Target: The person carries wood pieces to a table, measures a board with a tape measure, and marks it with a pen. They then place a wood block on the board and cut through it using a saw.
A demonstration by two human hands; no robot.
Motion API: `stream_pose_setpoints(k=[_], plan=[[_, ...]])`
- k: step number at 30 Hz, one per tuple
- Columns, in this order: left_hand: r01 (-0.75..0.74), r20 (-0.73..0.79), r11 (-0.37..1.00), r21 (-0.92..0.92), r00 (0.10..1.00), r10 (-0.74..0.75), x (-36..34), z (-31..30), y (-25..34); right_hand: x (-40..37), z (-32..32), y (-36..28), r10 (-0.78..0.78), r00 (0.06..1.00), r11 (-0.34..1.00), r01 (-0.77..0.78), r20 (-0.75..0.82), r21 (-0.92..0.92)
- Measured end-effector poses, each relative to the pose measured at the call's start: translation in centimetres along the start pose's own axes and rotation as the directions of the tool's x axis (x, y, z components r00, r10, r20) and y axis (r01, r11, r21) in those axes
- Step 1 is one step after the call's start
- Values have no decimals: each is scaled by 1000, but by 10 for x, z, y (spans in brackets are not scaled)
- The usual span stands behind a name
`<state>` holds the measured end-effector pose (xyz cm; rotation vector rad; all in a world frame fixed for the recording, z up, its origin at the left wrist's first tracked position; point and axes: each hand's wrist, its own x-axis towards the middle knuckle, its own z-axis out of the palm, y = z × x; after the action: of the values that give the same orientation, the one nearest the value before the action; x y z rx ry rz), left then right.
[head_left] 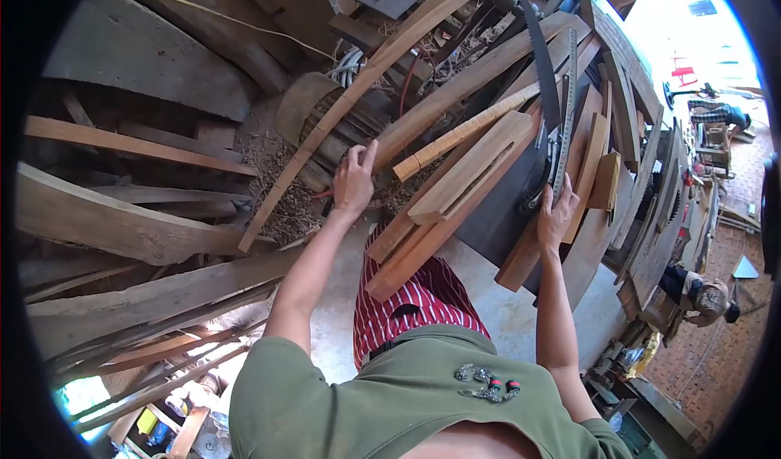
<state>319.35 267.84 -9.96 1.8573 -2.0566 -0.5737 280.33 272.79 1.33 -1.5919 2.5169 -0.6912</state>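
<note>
My left hand (354, 184) is at the near end of a long wooden beam (439, 100), fingers stretched out and fingertips right at its edge. My right hand (557, 213) has thumb and forefinger around the lower end of a long metal ruler (569, 93). Beside the ruler lies a handsaw (543, 60) with a dark toothed blade. Between my hands are a slotted wooden piece (472, 166), a reddish board (399, 272) under it, and a narrow light strip (468, 130) with marks across it.
Curved planks (89, 215) are stacked on the left. A long thin curved strip (325, 126) crosses near my left arm. Wood shavings (285, 215) litter the floor. More boards (630, 109) lie to the right. Two people are farther right, one in a cap (712, 298).
</note>
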Motion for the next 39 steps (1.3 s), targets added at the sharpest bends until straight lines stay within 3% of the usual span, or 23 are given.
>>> stream_pose_setpoints(k=[3, 10, 13, 17, 18, 20, 23, 30, 34, 36, 39], plan=[[-53, -155, 941, 334, 982, 111, 30, -48, -22, 0, -2, -7, 16, 1000, 1000, -16, -3, 16], [-116, -222, 890, 440, 947, 234, 117, -90, -56, -2, 1, -4, -11, 995, 1000, 13, -100, 20], [-75, -257, 929, 363, 950, 178, 121, -85, -49, -2, -1, -5, -29, 993, 1000, 30, -111, 1], [62, -263, 960, 273, 965, 13, 101, -58, -34, -1, -4, -19, 77, 994, 997, -78, -75, -9], [36, -255, 959, 282, 966, 39, 111, -53, -28, -2, -3, -18, 80, 993, 997, -82, -90, -13], [220, -284, 947, 233, 947, -150, 114, -39, -25, -4, -3, -19, 84, 991, 996, -88, -103, -35], [302, -330, 912, 278, 922, -205, 135, -31, -29, -4, -1, -17, 78, 992, 996, -82, -102, -28], [220, -441, 894, 391, 897, -28, 158, -36, -52, -1, 5, -12, 33, 989, 997, -43, -146, -65], [152, -396, 880, 449, 917, 44, 160, -49, -56, -3, 9, -9, 53, 985, 996, -65, -166, -63], [101, -249, 907, 408, 968, 4, 161, -53, -59, -3, 11, -7, 52, 985, 995, -65, -166, -70], [58, -259, 914, 401, 964, 53, 162, -46, -72, -2, 12, -6, 49, 985, 994, -64, -168, -84]])
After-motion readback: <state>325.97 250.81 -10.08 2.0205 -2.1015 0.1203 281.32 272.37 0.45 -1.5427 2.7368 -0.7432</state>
